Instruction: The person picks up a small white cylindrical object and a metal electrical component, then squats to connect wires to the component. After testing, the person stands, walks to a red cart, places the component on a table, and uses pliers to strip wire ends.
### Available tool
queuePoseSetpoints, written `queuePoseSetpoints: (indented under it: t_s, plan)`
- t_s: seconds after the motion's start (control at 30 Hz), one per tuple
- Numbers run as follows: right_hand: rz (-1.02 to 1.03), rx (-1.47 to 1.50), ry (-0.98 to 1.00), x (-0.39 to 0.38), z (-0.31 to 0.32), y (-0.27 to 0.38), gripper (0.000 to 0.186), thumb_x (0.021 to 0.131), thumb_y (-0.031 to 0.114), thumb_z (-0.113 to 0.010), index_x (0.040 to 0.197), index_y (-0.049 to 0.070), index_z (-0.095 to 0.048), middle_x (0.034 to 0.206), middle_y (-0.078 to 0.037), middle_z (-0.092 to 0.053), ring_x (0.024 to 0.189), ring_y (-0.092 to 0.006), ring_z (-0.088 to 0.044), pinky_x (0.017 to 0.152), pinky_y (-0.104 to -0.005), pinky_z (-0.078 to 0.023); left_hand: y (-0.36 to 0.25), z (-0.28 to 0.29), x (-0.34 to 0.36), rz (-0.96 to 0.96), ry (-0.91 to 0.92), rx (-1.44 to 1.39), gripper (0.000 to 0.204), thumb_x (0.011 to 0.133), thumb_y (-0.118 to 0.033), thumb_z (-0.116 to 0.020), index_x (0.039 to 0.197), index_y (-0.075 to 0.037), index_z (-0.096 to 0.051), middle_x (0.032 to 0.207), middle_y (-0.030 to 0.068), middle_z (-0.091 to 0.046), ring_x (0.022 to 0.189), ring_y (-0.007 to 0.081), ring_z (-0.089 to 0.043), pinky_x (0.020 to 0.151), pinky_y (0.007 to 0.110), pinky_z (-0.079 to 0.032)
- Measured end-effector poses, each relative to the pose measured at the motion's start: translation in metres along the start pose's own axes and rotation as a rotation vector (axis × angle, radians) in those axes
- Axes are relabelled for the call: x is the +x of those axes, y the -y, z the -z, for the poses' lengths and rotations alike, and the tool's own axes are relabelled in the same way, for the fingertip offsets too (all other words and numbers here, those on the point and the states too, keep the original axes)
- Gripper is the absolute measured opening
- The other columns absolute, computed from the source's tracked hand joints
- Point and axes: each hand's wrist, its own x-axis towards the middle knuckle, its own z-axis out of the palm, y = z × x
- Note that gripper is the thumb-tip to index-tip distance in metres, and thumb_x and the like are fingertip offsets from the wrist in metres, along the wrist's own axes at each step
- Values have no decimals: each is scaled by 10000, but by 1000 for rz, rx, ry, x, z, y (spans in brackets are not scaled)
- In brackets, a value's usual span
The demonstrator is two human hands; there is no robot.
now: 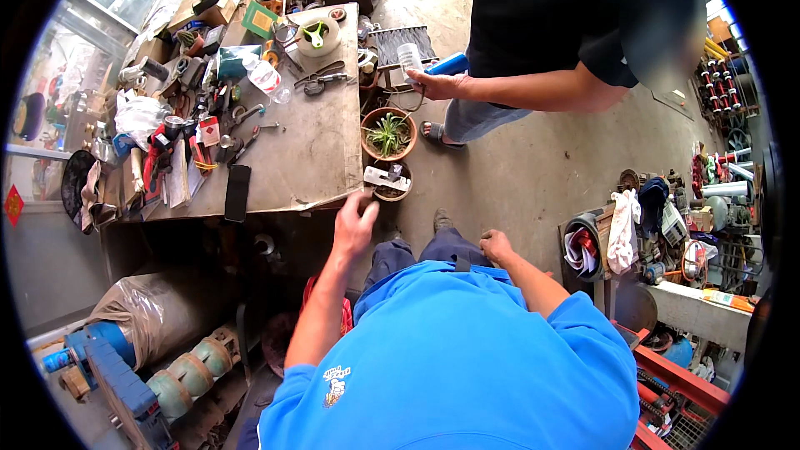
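My left hand (360,218), empty with bent fingers and thumb apart, reaches up by the worktable's front corner (329,183), just below a small pot (392,192) with a white plate-like object (382,175) on it. My right hand (494,243) hangs by my right thigh, its fingers curled and their inside hidden. Beyond the small pot stands a terracotta pot with a spiky plant (387,135). A black phone-shaped object (237,193) lies near the table's front edge, among many tools and parts further left.
A person in a black shirt (550,17) stands ahead right, holding a clear cup (409,58) and blue cylinder (450,64). Cluttered racks (721,217) line the right side. A red metal frame (683,379) is at lower right, a wrapped roll (158,308) at lower left.
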Motion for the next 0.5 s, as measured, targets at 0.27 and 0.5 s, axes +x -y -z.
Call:
queuePoseSetpoints:
  t_s: [0.27, 0.5]
  plan:
    - [4, 170, -99, -17, 3, -33, 298, 725, 103, -549, 971, -38, -643, 740, -163, -663, 630, -229, -644, 610, -331, -522, -162, 17, 70, -336, -8, -77, 451, 790, -164, -526, 1202, 5, -452, 819, 183, -601, 736, 264, -584, 693, 364, -469]
    - [-96, -61, -100, -21, 16, -55, 312, 727, 125, -543, 982, -13, -657, 740, -154, -667, 643, -231, -651, 614, -338, -528, 48, -60, 28, -70, 268, 236, 247, 763, -180, -511, 915, 2, -576, 834, 212, -620, 793, 350, -590, 714, 410, -476]
